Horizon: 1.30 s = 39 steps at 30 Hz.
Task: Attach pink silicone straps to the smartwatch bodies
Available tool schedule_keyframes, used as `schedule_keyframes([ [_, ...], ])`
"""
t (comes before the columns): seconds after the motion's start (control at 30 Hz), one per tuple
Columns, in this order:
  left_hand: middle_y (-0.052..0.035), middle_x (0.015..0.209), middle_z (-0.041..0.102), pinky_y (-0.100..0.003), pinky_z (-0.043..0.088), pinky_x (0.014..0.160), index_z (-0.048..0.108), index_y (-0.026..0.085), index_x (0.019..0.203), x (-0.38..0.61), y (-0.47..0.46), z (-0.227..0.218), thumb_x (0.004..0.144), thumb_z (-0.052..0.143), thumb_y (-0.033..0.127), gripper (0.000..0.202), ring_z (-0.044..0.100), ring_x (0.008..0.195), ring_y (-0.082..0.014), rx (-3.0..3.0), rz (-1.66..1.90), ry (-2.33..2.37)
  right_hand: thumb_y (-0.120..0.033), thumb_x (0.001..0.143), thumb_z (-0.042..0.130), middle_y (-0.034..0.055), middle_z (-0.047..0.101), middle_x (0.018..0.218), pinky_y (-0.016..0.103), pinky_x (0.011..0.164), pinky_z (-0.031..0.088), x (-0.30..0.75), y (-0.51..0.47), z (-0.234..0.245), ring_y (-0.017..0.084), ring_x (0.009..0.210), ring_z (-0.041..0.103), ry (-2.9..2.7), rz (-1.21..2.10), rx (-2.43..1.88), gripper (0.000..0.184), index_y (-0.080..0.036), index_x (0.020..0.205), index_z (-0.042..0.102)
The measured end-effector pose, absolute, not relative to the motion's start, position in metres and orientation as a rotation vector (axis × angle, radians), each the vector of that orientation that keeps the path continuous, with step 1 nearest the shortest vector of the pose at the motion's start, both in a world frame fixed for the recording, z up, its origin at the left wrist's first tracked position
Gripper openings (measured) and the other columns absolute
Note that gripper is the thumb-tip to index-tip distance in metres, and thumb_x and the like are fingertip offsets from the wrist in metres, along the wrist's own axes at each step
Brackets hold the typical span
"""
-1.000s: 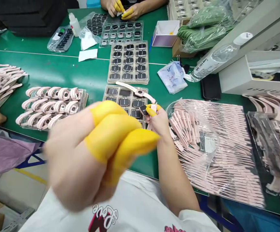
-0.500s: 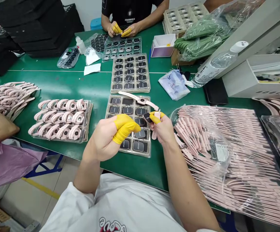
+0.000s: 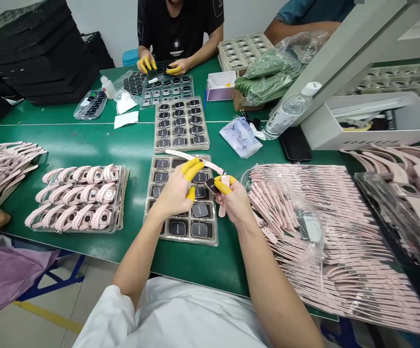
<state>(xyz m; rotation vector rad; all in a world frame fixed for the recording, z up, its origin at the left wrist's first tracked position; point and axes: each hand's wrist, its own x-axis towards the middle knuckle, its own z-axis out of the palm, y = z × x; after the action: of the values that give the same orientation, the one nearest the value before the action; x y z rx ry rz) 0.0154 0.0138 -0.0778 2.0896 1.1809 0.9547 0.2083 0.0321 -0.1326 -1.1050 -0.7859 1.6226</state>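
Observation:
My right hand (image 3: 237, 200), with yellow finger covers, grips a smartwatch with a black square face (image 3: 211, 185); pieces of pink strap show at its fingers. My left hand (image 3: 175, 191) reaches over the clear tray (image 3: 210, 237) of black watch faces, thumb and covered fingers apart. Its fingertips are at another watch with a pale pink strap (image 3: 177, 154), lying across the tray's far part. That watch's body is mostly hidden by the fingers, and I cannot tell whether they touch it.
A tray of finished-looking pink-strapped watches (image 3: 74, 198) stands at left. Bundled pink straps (image 3: 340, 232) cover the right side. Beyond are a second tray of watch faces (image 3: 181, 123), a plastic bottle (image 3: 285, 113), a white bin (image 3: 376, 137) and a co-worker (image 3: 179, 34).
My left hand has moved from a closed posture nearer my body, forward to the watch across the tray, and its fingers have opened. My right hand still holds its watch. The view has shifted.

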Motion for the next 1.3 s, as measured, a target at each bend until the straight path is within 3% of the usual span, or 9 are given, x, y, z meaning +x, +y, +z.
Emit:
schedule_keyframes([
  [0.1, -0.0178, 0.160, 0.049, -0.054, 0.039, 0.119, 0.049, 0.014, 0.153, 0.030, 0.017, -0.098, 0.092, 0.049, 0.012, 0.061, 0.041, 0.151, -0.0334, 2.419, 0.664, 1.316, -0.046, 0.070, 0.088, -0.0087, 0.050, 0.063, 0.019, 0.041, 0.027, 0.209, 0.032, -0.129, 0.006, 0.045, 0.039, -0.839, 1.635, -1.074, 0.046, -0.023, 0.088, 0.053],
  [0.37, -0.0172, 0.130, 0.071, -0.047, 0.051, 0.091, 0.065, 0.014, 0.136, 0.028, 0.017, -0.123, 0.100, 0.051, 0.020, 0.039, 0.063, 0.120, -0.0341, 2.609, 0.501, 1.346, -0.056, 0.076, 0.085, -0.0091, 0.046, 0.062, 0.020, 0.042, 0.024, 0.211, 0.028, -0.121, 0.006, 0.045, 0.035, -0.925, 1.695, -1.046, 0.048, -0.023, 0.090, 0.053],
  [0.63, -0.0131, 0.124, 0.074, -0.041, 0.057, 0.096, 0.066, 0.018, 0.134, 0.024, 0.014, -0.128, 0.103, 0.052, 0.028, 0.034, 0.069, 0.110, -0.0246, 2.035, 1.051, 1.202, -0.066, 0.080, 0.076, -0.0007, 0.062, 0.068, 0.023, 0.045, 0.031, 0.210, 0.028, -0.126, 0.010, 0.048, 0.042, -0.829, 1.732, -0.954, 0.048, -0.022, 0.092, 0.065],
  [0.83, -0.0131, 0.116, 0.073, -0.030, 0.059, 0.080, 0.058, 0.015, 0.126, 0.027, 0.013, -0.131, 0.102, 0.057, 0.038, 0.033, 0.071, 0.083, -0.0143, 1.397, 1.119, 1.054, -0.069, 0.085, 0.064, 0.0048, 0.066, 0.071, 0.027, 0.048, 0.041, 0.211, 0.029, -0.125, 0.013, 0.054, 0.050, -0.774, 1.916, -0.974, 0.050, -0.020, 0.077, 0.066],
  [1.03, -0.0134, 0.118, 0.072, -0.040, 0.059, 0.093, 0.053, 0.018, 0.125, 0.028, 0.009, -0.128, 0.101, 0.054, 0.026, 0.025, 0.072, 0.101, -0.0225, 1.586, 0.998, 1.165, -0.062, 0.082, 0.079, 0.0015, 0.065, 0.071, 0.025, 0.053, 0.047, 0.211, 0.018, -0.118, 0.013, 0.058, 0.057, -0.907, 1.971, -0.993, 0.045, -0.020, 0.086, 0.066],
  [1.23, -0.0144, 0.145, 0.064, -0.046, 0.052, 0.111, 0.047, 0.019, 0.150, 0.023, 0.008, -0.127, 0.101, 0.046, 0.019, 0.049, 0.064, 0.130, -0.0275, 1.910, 0.876, 1.167, -0.054, 0.087, 0.078, -0.0051, 0.061, 0.066, 0.019, 0.038, 0.026, 0.206, 0.011, -0.107, 0.009, 0.046, 0.042, -1.150, 1.933, -0.974, 0.038, -0.023, 0.095, 0.057],
  [1.3, -0.0148, 0.146, 0.063, -0.045, 0.051, 0.113, 0.048, 0.019, 0.150, 0.022, 0.009, -0.128, 0.103, 0.042, 0.018, 0.047, 0.062, 0.133, -0.0267, 1.973, 0.907, 1.130, -0.054, 0.088, 0.076, -0.0046, 0.061, 0.065, 0.019, 0.040, 0.028, 0.206, 0.011, -0.106, 0.009, 0.048, 0.043, -1.132, 1.911, -0.964, 0.037, -0.023, 0.094, 0.057],
])
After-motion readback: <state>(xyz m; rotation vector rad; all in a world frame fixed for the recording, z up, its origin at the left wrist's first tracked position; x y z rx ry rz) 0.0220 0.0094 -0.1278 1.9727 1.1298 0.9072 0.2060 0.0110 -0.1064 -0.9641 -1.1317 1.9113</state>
